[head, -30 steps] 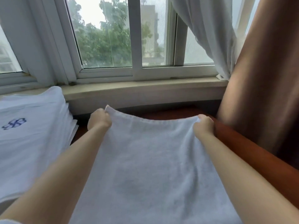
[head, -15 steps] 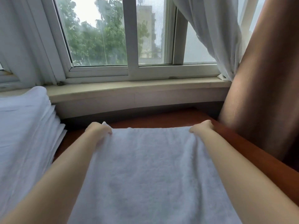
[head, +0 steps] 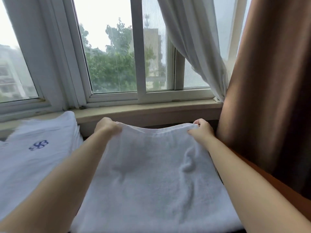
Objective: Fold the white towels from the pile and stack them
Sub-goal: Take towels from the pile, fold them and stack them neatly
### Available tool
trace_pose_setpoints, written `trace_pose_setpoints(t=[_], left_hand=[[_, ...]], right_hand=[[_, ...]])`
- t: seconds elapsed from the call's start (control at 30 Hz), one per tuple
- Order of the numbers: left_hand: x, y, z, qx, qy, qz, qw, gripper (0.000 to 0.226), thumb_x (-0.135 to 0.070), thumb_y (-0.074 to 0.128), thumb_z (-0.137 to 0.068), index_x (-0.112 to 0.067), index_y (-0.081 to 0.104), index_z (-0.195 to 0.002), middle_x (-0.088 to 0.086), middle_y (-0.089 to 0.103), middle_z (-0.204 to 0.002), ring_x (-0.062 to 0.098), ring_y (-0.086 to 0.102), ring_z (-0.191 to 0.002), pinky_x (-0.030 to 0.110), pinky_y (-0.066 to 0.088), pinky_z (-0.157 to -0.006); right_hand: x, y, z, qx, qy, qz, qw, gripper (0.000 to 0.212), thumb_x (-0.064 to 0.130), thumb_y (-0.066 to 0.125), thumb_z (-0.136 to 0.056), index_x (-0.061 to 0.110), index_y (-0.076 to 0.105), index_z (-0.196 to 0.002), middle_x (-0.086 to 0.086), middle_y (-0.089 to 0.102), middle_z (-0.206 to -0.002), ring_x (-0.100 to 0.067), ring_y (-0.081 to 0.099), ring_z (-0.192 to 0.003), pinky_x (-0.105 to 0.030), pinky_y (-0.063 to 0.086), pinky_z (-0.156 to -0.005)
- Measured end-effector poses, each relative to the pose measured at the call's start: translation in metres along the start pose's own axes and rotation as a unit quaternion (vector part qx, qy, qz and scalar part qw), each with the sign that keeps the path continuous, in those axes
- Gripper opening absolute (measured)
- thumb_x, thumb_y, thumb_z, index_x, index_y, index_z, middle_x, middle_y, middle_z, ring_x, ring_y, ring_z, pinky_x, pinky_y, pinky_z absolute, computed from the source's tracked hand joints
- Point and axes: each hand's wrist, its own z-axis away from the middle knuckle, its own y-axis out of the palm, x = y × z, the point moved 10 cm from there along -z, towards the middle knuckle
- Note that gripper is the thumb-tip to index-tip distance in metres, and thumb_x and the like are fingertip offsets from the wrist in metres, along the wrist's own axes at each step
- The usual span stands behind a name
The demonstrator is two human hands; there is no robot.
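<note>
A white towel (head: 151, 179) lies spread in front of me over a brown wooden surface (head: 269, 185). My left hand (head: 107, 127) grips its far left corner. My right hand (head: 202, 132) pinches its far right corner. The far edge is lifted off the surface and sags a little between my hands. To the left stands a stack of folded white towels (head: 33, 158); the top one bears a blue emblem (head: 38, 145).
A window sill (head: 151, 110) runs across just behind the towel, with the window above it. A brown curtain (head: 269, 98) hangs close at the right and a sheer white curtain (head: 193, 47) beside it.
Half a second ago the towel's far edge lay flat on the surface. Both hands have now raised it again, and the view has tilted upward.
</note>
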Motion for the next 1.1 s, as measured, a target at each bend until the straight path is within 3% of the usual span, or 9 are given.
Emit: trace_pose_setpoints(t=[0.1, 0.2, 0.33, 0.5, 0.63, 0.8, 0.93, 1.1], left_hand=[[-0.015, -0.029, 0.027, 0.002, 0.022, 0.099, 0.995, 0.009, -0.007, 0.067, -0.079, -0.004, 0.059, -0.077, 0.007, 0.06, -0.087, 0.02, 0.061, -0.065, 0.031, 0.057, -0.06], [-0.024, -0.06, 0.06, 0.017, 0.032, 0.217, 0.975, 0.013, 0.004, 0.066, -0.081, -0.001, 0.055, -0.076, 0.012, 0.051, -0.091, 0.023, 0.06, -0.066, 0.031, 0.059, -0.056], [-0.03, -0.111, 0.1, -0.021, 0.082, 0.248, 0.965, 0.024, 0.003, 0.063, -0.084, -0.001, 0.052, -0.063, 0.01, 0.048, -0.085, 0.025, 0.058, -0.067, 0.027, 0.055, -0.049], [-0.028, -0.147, 0.131, -0.05, 0.096, 0.274, 0.956, 0.028, 0.002, 0.064, -0.084, -0.001, 0.052, -0.059, 0.008, 0.047, -0.08, 0.029, 0.06, -0.07, 0.028, 0.055, -0.047], [-0.01, -0.153, 0.145, -0.054, 0.079, 0.285, 0.954, 0.027, 0.001, 0.066, -0.084, -0.002, 0.052, -0.06, 0.007, 0.047, -0.079, 0.03, 0.059, -0.077, 0.032, 0.056, -0.05], [0.006, -0.152, 0.149, -0.057, 0.069, 0.28, 0.956, 0.025, -0.001, 0.064, -0.085, -0.003, 0.052, -0.064, 0.007, 0.046, -0.08, 0.03, 0.056, -0.085, 0.034, 0.058, -0.049], [-0.001, -0.167, 0.152, -0.119, 0.09, 0.122, 0.981, 0.016, -0.013, 0.063, -0.081, 0.001, 0.068, -0.074, 0.017, 0.064, -0.08, 0.036, 0.063, -0.084, 0.035, 0.052, -0.074], [-0.015, -0.18, 0.145, -0.146, 0.119, 0.124, 0.974, 0.01, -0.019, 0.071, -0.075, -0.011, 0.071, -0.069, 0.01, 0.068, -0.071, 0.03, 0.067, -0.079, 0.026, 0.046, -0.066]], right_hand=[[0.035, -0.032, 0.027, -0.011, -0.042, 0.11, 0.993, 0.017, 0.017, 0.06, -0.083, 0.018, 0.055, -0.099, -0.003, 0.062, -0.097, -0.025, 0.058, -0.09, -0.028, 0.044, -0.071], [0.066, -0.066, 0.055, -0.043, -0.076, 0.167, 0.982, 0.032, 0.018, 0.057, -0.09, 0.023, 0.046, -0.119, -0.005, 0.059, -0.115, -0.027, 0.057, -0.097, -0.032, 0.044, -0.076], [0.1, -0.094, 0.092, -0.034, -0.139, 0.269, 0.953, 0.013, 0.018, 0.048, -0.094, 0.023, 0.047, -0.106, -0.006, 0.06, -0.109, -0.027, 0.053, -0.087, -0.031, 0.041, -0.072], [0.1, -0.099, 0.14, 0.076, -0.143, 0.421, 0.892, 0.036, 0.014, 0.049, -0.091, 0.032, 0.062, -0.12, 0.0, 0.058, -0.131, -0.023, 0.056, -0.117, -0.029, 0.046, -0.092], [0.087, -0.114, 0.162, 0.039, -0.119, 0.518, 0.846, 0.024, 0.012, 0.053, -0.092, 0.02, 0.066, -0.11, -0.002, 0.065, -0.118, -0.024, 0.062, -0.106, -0.027, 0.048, -0.078], [0.099, -0.141, 0.176, -0.055, -0.098, 0.548, 0.829, 0.031, 0.0, 0.053, -0.087, 0.016, 0.067, -0.11, -0.002, 0.068, -0.114, -0.021, 0.065, -0.108, -0.024, 0.042, -0.069], [0.122, -0.152, 0.17, -0.138, -0.111, 0.516, 0.838, 0.033, -0.004, 0.047, -0.088, 0.011, 0.062, -0.113, -0.006, 0.07, -0.109, -0.025, 0.067, -0.103, -0.027, 0.048, -0.073], [0.132, -0.156, 0.155, -0.208, -0.13, 0.426, 0.871, 0.037, -0.008, 0.033, -0.09, 0.002, 0.049, -0.122, -0.018, 0.066, -0.111, -0.036, 0.065, -0.102, -0.037, 0.051, -0.077]])
